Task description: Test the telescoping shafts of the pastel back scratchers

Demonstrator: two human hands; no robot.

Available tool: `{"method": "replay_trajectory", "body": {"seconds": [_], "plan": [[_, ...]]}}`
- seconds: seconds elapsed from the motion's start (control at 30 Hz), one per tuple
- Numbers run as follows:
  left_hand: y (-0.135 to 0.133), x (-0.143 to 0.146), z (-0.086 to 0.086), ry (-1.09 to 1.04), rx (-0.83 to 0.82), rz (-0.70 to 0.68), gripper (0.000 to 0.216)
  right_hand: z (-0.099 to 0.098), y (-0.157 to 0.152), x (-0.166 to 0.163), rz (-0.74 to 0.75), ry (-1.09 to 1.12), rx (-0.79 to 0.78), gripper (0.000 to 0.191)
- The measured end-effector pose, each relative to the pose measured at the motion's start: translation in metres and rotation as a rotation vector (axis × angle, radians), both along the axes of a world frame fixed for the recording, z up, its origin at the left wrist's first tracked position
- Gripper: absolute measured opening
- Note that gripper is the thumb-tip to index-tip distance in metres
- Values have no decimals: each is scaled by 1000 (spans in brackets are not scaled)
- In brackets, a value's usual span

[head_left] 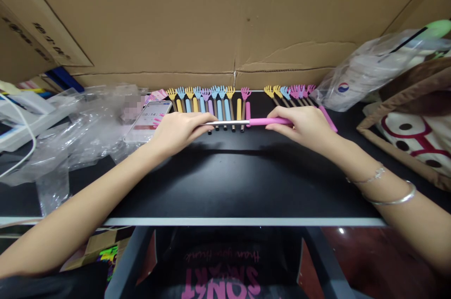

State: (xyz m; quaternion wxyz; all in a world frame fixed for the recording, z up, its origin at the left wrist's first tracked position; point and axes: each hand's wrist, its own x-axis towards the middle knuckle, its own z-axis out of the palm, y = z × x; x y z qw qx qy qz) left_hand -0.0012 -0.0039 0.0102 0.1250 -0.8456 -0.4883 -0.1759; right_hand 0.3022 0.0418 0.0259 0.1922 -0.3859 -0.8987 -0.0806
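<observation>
Head view: pink back scratcher [246, 122] held level just above the black table [229, 177], crosswise before the row of coloured scratchers [211, 101], left hand [178, 130] in a clenched grip on its metal shaft, right hand [303, 125] grasping the pink handle, steadying both ends.

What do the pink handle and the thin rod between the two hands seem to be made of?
Pink handle, in the right hand: probably foam or rubber, matte, without glare. Rod, gripped by the left hand: likely polished metal, silvery with a bright highlight.
</observation>
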Motion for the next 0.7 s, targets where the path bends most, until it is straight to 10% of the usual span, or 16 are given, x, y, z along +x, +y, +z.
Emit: {"method": "replay_trajectory", "body": {"seconds": [0.7], "plan": [[-1,-1,-2,-27,212,-56,32,-3,-1,-2,65,25,-161,38]]}}
